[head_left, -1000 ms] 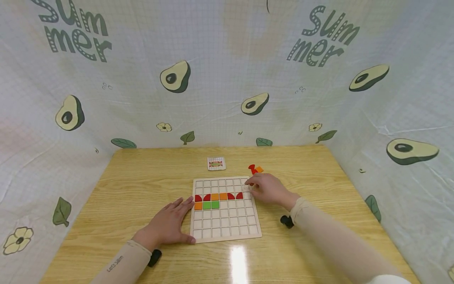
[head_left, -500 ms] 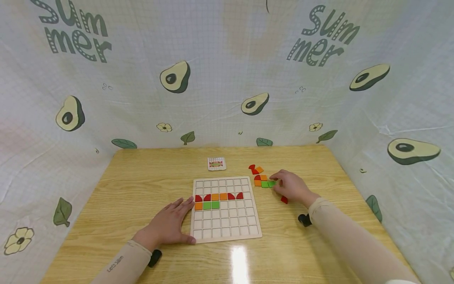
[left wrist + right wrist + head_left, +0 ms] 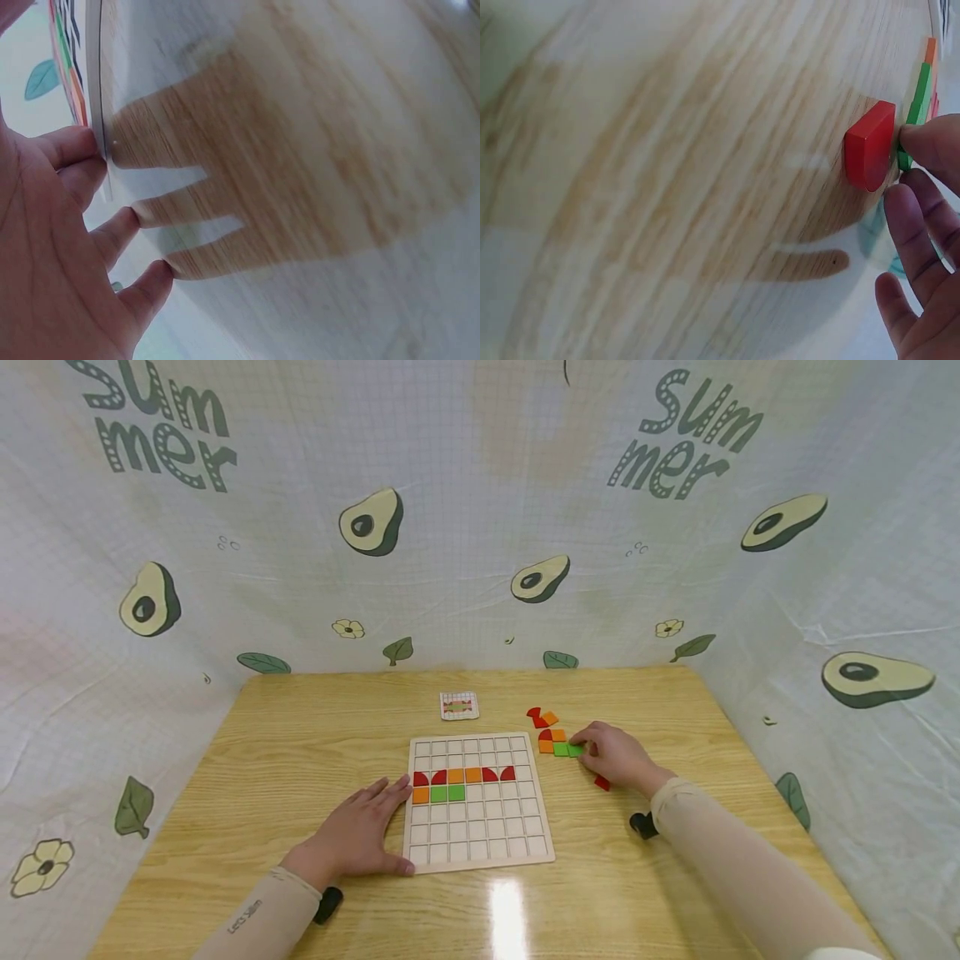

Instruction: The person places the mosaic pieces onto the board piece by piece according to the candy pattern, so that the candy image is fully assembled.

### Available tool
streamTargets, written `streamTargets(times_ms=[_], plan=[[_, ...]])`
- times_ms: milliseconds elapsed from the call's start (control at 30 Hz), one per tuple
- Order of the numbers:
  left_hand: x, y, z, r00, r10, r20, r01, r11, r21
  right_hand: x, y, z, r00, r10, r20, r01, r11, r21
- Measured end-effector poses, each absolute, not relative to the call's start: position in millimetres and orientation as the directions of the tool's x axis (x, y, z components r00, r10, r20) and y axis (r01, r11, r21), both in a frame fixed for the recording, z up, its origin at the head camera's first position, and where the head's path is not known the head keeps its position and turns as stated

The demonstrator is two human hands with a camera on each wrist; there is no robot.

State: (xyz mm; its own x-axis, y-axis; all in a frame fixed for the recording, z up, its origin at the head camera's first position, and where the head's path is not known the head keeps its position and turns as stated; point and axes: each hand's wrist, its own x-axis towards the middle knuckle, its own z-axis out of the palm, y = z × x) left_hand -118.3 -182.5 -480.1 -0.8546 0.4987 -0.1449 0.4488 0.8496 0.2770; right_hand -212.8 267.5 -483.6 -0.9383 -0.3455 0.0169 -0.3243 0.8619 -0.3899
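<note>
A pale wooden grid board lies on the table, its third row filled with red quarter-circle and orange square tiles. Below that row, at the left, sit an orange tile and two green tiles. My left hand rests with spread fingers along the board's left edge, fingertips and thumb at its rim. Right of the board, my right hand pinches a green square tile between thumb and fingers. A red tile with a curved side lies close by the thumb in the right wrist view.
Loose orange, red and green tiles lie between the board and my right hand. Behind them are more red pieces and an orange tile. A small pattern card lies beyond the board. A printed sheet hangs behind the wooden table.
My right hand has moved right from the board's upper right edge to the loose tiles, uncovering several, and its fingers have closed on a green one. The left hand stays put.
</note>
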Motion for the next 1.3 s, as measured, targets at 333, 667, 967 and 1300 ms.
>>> streamTargets(times_ms=[333, 667, 967, 1300], plan=[[-117.7, -183.8, -480.4, -0.855, 0.501, -0.134, 0.448, 0.844, 0.296, -213.2, 268.4, -485.2, -0.926, -0.376, 0.037, -0.364, 0.863, -0.35], [-117.3, -183.5, -479.3, -0.855, 0.499, -0.143, 0.446, 0.847, 0.288, -212.6, 268.3, -484.4, -0.921, -0.387, 0.034, -0.372, 0.853, -0.365], [-118.1, -183.8, -481.7, -0.85, 0.511, -0.128, 0.463, 0.841, 0.279, -212.9, 273.4, -485.7, -0.924, -0.381, 0.021, -0.358, 0.847, -0.392], [-118.0, -186.1, -487.1, -0.851, 0.518, -0.087, 0.477, 0.831, 0.287, -211.7, 276.9, -484.3, -0.924, -0.379, 0.047, -0.366, 0.842, -0.396]])
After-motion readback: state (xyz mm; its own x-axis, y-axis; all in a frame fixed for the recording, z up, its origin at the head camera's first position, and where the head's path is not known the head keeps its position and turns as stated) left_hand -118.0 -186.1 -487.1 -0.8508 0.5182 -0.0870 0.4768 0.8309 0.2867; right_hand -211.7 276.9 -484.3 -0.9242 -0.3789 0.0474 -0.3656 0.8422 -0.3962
